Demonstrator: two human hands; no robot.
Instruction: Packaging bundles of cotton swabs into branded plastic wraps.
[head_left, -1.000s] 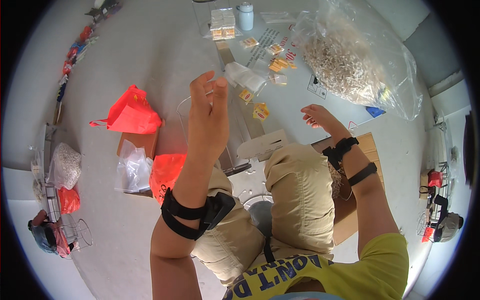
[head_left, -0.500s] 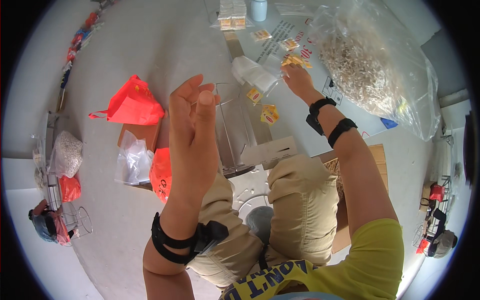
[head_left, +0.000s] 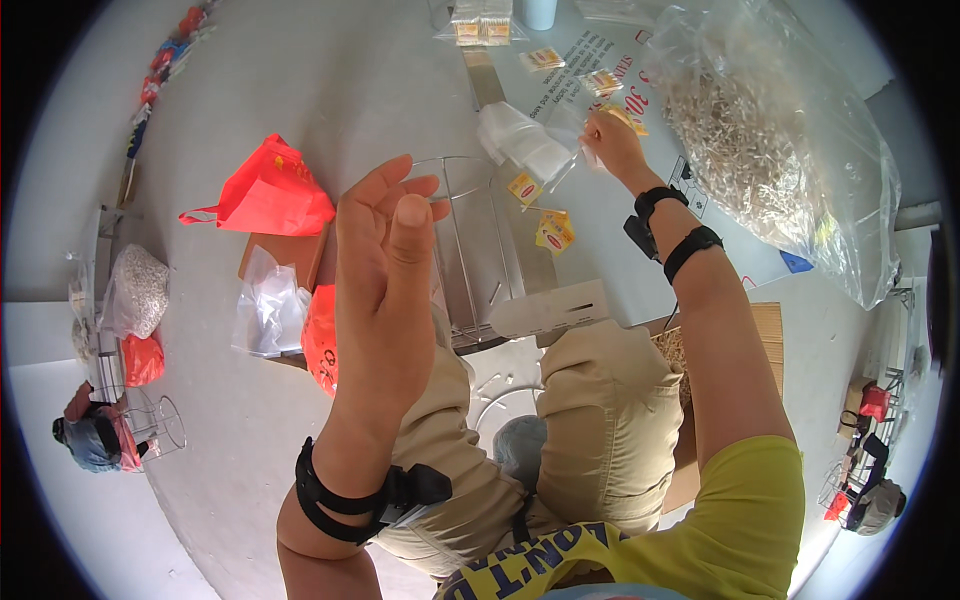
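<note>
The right grip (head_left: 617,150), a second ago over the near part of the table (head_left: 620,255), has moved farther out, fingers now curled just beside the yellow packets (head_left: 631,117) (whether it pinches anything is hard to tell). The left grip (head_left: 385,260) has shifted nearer and leftward.

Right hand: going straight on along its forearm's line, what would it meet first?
The right hand would probably meet the yellow packets at its far edge first, then the clear packet beyond; its height above them is unclear.
</note>
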